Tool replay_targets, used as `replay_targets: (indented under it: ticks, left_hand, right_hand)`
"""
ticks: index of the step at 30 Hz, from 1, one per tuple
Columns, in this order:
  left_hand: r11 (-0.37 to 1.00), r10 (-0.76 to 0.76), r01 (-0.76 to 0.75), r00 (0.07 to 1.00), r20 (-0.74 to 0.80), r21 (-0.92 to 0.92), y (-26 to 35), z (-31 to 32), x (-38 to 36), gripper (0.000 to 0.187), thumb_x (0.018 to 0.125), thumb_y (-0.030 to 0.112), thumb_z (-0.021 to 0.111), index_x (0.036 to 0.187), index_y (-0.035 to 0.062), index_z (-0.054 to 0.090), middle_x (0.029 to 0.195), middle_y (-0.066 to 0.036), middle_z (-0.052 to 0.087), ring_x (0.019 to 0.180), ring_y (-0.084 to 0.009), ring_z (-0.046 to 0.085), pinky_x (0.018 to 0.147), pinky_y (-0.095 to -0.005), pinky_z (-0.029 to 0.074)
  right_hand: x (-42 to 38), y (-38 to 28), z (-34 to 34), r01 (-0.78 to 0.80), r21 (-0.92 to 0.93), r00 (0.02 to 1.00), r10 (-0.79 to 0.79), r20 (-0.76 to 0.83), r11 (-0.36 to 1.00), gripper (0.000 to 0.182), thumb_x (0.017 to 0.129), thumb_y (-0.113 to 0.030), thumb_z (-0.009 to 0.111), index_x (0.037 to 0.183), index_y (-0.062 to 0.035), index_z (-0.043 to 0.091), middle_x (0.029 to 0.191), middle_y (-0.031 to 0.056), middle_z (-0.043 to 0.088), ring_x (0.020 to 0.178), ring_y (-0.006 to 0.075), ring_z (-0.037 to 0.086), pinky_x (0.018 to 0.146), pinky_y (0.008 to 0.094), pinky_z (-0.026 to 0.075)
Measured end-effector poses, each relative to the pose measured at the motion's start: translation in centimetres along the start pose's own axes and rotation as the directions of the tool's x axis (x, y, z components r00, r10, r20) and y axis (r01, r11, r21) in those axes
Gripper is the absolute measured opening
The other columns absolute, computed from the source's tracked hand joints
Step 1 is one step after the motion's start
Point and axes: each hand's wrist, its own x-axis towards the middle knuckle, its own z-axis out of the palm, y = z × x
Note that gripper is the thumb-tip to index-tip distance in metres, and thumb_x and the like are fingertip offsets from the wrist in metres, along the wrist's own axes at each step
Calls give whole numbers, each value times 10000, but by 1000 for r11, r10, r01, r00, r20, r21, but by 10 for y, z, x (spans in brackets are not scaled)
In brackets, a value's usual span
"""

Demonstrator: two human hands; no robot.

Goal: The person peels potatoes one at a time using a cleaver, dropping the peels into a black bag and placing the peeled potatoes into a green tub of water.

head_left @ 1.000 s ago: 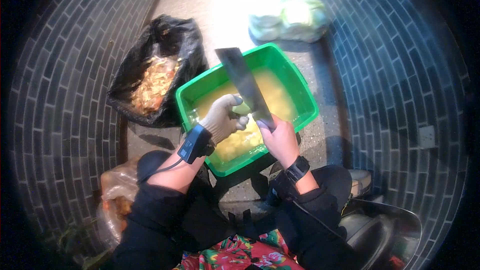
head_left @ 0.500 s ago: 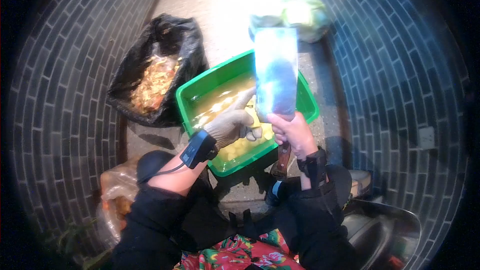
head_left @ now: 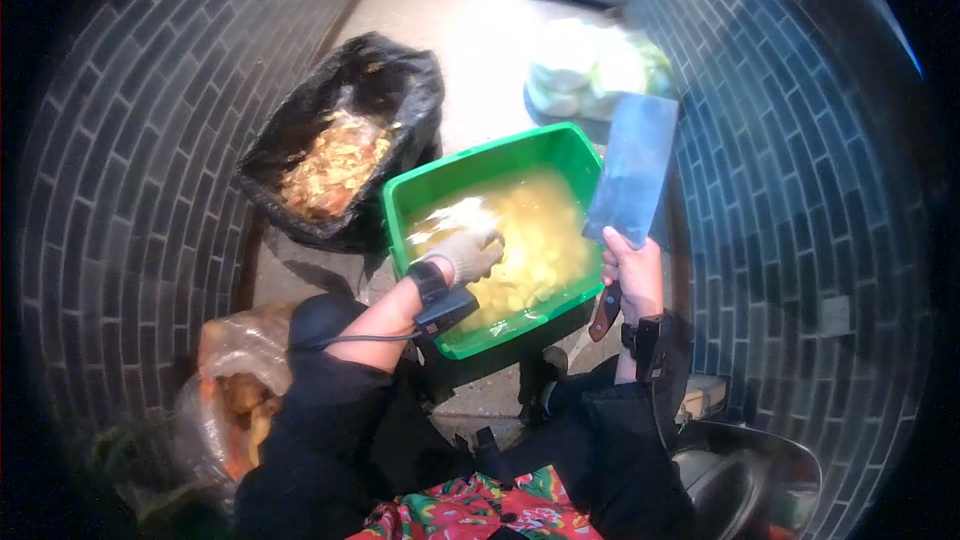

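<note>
A green plastic tub (head_left: 560, 143) of cloudy water stands in front of me, with pale yellow chunks that look like peeled potato (head_left: 530, 255) in it. My left hand (head_left: 472, 255), in a light knitted glove, dips into the left side of the tub. Its fingers curl down to the water and their tips are hidden, so whatever they hold cannot be seen. Beside the tub's right rim, my bare right hand (head_left: 632, 270) grips a cleaver (head_left: 632, 170) low on its blade and upper handle. The broad blade points up and away from me.
A bin lined with a black bag (head_left: 415, 100) holds peelings (head_left: 335, 165) to the left. Bagged pale green vegetables (head_left: 600, 70) lie beyond the tub. An open plastic bag of potatoes (head_left: 245, 400) sits lower left, a metal basin (head_left: 760, 470) lower right. Brick walls (head_left: 800, 190) flank both sides.
My left hand has dropped from above the tub, where it held a yellow piece, to the water. The cleaver has swung right and down, off the tub's middle. The view has shifted.
</note>
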Motion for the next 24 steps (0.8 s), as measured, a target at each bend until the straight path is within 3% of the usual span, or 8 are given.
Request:
replay_targets:
  ticks: [1,2,4,6,12,18,20,24]
  left_hand:
    - [907,126,-119,992,10,403,-26,3,14,331,945,284,507,1235,140,576,947,-113,684,799,-263,679,690,-392,559]
    - [641,245,-212,967,64,737,-36,2,20,326,933,258,504,1224,139,592,995,-138,691,844,-301,688,729,-417,557]
    - [750,31,-76,996,81,657,-12,0,-5,315,858,251,542,1110,119,677,1108,-176,683,1000,-391,660,849,-477,518]
    - [714,63,-183,978,198,676,-37,5,9,310,852,243,556,1110,124,678,1126,-173,681,1003,-367,665,842,-461,523]
    - [792,41,-190,965,260,580,-71,32,42,381,833,211,584,1206,154,629,1130,-177,678,1029,-361,661,857,-452,520]
    - [751,-164,-35,957,238,659,-79,40,63,517,820,159,551,1335,199,529,1242,-181,630,1139,-360,608,945,-436,483]
    - [745,-221,-39,928,301,666,-94,48,76,530,822,172,560,1349,198,518,1252,-187,622,1149,-364,600,960,-433,474]
    - [802,-200,-74,902,383,593,-110,51,93,564,847,276,597,1393,196,481,1277,-219,596,1182,-378,573,1004,-431,448]
  right_hand:
    - [-3,-2,1,35,12,999,-35,-22,999,131,910,-150,657,952,-39,601,657,-35,502,508,65,442,440,249,373]
    - [-6,-8,2,82,22,995,-81,-50,996,133,910,-152,658,954,-42,599,654,-36,498,506,65,438,441,248,374]
    - [-13,-18,4,75,2,992,-75,-103,997,141,910,-157,661,952,-41,593,647,-44,485,506,63,432,441,248,376]
    - [-22,-36,4,130,35,989,-127,-69,991,139,910,-154,660,943,-40,587,647,-43,486,504,63,429,442,250,375]
    - [16,-36,-9,265,85,962,-257,-94,961,140,911,-154,662,927,-32,596,643,-39,480,497,66,423,443,250,375]
    - [55,22,3,104,87,966,-79,-246,991,140,929,-164,640,950,-32,598,638,-36,480,486,60,430,440,250,378]
    - [57,16,5,-48,375,994,80,-70,926,127,932,-174,651,960,-75,576,642,-52,468,493,42,412,447,224,379]
    - [79,5,-3,-32,456,988,98,-122,889,150,927,-172,640,927,-39,571,656,-29,506,491,65,447,457,247,402]
